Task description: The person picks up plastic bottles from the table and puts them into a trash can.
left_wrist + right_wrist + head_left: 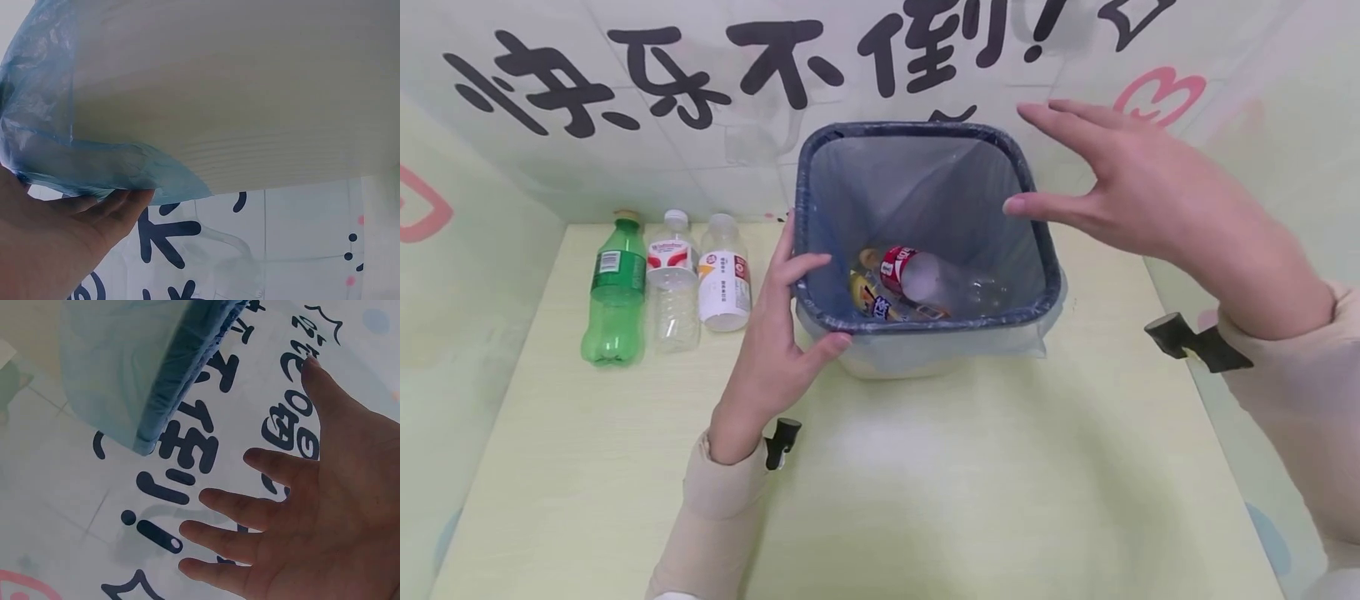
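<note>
A trash can (917,325) lined with a thin bluish plastic bag (112,165) stands toward the back of the table, with its opening facing up. My left hand (771,342) holds its left side at the rim, one finger reaching over the edge and the thumb at the front corner. In the left wrist view, that hand's fingertips press the bag. My right hand (1157,183) is raised by the right rim with fingers spread, and it holds nothing. In the right wrist view, a gap separates it from the can. Inside lies a clear plastic bottle with a red label (898,267) beside a yellow-labelled one (867,292).
Left of the can, a green plastic bottle (616,292), a clear bottle (674,287) and a white-labelled bottle (724,275) lie in a row on the pale table (925,483). Behind rises a wall (700,158) with large black characters.
</note>
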The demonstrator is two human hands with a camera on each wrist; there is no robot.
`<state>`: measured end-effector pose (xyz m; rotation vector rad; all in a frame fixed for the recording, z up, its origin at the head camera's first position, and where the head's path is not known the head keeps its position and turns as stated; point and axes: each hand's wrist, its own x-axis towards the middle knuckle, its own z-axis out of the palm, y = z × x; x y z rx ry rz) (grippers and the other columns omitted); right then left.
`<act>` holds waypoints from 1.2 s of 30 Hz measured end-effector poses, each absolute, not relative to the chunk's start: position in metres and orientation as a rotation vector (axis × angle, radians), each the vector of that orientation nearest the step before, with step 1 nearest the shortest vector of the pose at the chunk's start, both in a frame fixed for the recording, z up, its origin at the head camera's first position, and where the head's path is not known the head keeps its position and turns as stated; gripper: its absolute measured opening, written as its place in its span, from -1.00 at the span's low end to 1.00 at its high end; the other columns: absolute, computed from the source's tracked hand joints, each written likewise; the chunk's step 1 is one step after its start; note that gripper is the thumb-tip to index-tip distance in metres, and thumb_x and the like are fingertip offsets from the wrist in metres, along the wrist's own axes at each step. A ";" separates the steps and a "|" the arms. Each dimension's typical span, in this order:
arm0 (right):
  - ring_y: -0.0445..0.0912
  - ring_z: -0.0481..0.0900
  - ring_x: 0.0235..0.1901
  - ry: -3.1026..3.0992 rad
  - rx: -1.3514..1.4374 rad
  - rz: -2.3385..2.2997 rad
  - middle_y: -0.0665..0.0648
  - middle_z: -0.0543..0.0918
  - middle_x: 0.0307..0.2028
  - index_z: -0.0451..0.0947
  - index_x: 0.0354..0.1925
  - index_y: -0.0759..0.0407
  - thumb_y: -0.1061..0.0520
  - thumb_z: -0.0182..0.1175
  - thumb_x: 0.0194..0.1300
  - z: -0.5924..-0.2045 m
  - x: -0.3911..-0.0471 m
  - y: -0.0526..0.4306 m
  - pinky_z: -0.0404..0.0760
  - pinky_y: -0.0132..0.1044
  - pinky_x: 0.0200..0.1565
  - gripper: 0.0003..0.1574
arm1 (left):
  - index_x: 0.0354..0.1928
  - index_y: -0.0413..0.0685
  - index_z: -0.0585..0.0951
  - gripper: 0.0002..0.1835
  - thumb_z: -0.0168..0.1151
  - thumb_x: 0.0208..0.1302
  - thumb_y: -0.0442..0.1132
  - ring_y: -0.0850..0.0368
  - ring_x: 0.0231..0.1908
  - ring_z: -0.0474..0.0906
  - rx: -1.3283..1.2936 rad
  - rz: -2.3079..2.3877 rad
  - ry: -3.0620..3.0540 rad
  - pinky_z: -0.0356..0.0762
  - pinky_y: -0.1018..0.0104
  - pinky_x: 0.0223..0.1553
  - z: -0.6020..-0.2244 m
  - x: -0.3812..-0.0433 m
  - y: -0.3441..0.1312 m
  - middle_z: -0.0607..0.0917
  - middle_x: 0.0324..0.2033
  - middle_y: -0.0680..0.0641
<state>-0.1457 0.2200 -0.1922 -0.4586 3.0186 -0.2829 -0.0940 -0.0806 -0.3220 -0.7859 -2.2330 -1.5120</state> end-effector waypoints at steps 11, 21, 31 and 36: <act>0.19 -0.09 0.33 2.966 -0.251 -0.309 0.20 0.00 0.37 -0.14 0.38 -0.34 -0.39 -0.03 0.20 -0.203 -0.159 0.258 -0.06 0.24 0.19 -0.11 | 0.10 -0.27 0.27 -0.16 -0.07 0.12 0.38 0.00 0.35 -0.10 -0.780 -1.515 -2.221 -0.06 0.00 0.28 -0.323 -0.094 -0.080 -0.01 0.36 -0.27; 0.29 -0.05 0.29 2.929 -0.139 -0.267 0.30 -0.01 0.36 -0.17 0.39 -0.30 -0.42 -0.09 0.20 -0.212 -0.163 0.278 -0.03 0.31 0.12 -0.10 | 0.10 -0.27 0.27 -0.16 -0.08 0.12 0.39 -0.01 0.36 -0.11 -0.782 -1.508 -2.218 -0.07 0.00 0.28 -0.322 -0.095 -0.079 0.00 0.36 -0.27; 0.32 -0.03 0.27 2.908 -0.115 -0.263 0.26 -0.05 0.37 -0.13 0.40 -0.20 -0.43 -0.13 0.22 -0.220 -0.167 0.287 -0.03 0.30 0.12 -0.09 | 0.08 -0.29 0.28 -0.17 -0.06 0.13 0.37 -0.03 0.35 -0.09 -0.781 -1.520 -2.199 -0.09 0.00 0.28 -0.322 -0.095 -0.079 0.01 0.35 -0.27; 0.34 -0.05 0.27 2.906 -0.098 -0.272 0.31 -0.05 0.36 -0.14 0.41 -0.17 -0.43 -0.12 0.21 -0.225 -0.169 0.292 -0.04 0.32 0.12 -0.07 | 0.03 -0.30 0.29 -0.19 -0.05 0.13 0.37 -0.04 0.35 -0.08 -0.789 -1.514 -2.193 -0.09 0.00 0.28 -0.322 -0.095 -0.079 0.02 0.35 -0.28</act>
